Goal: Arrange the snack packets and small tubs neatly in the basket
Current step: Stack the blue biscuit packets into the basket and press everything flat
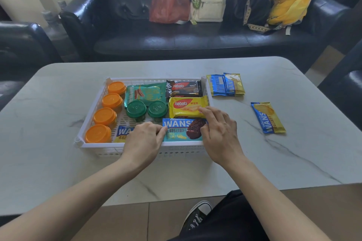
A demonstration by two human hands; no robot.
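Note:
A white slotted basket [98, 145] sits mid-table. Several orange-lidded tubs [104, 116] line its left wall, and two green-lidded tubs [136, 108] stand in the middle. Behind them lies a teal packet [145, 92], with a black Nabati packet [184, 88] and a yellow Nabati packet [186, 106] at the right. A blue Wansi chocolate packet [182, 129] lies along the front wall. My left hand [143, 141] grips its left end and my right hand [219, 133] its right end, index finger touching the yellow Nabati. My left hand partly covers another Wansi packet [123, 133].
On the marble table [254, 158], right of the basket, lie a small stack of blue-and-yellow Wansi packets [227, 85] and a single one [267, 117]. A black sofa with bags stands behind the table. My shoe shows below the near edge.

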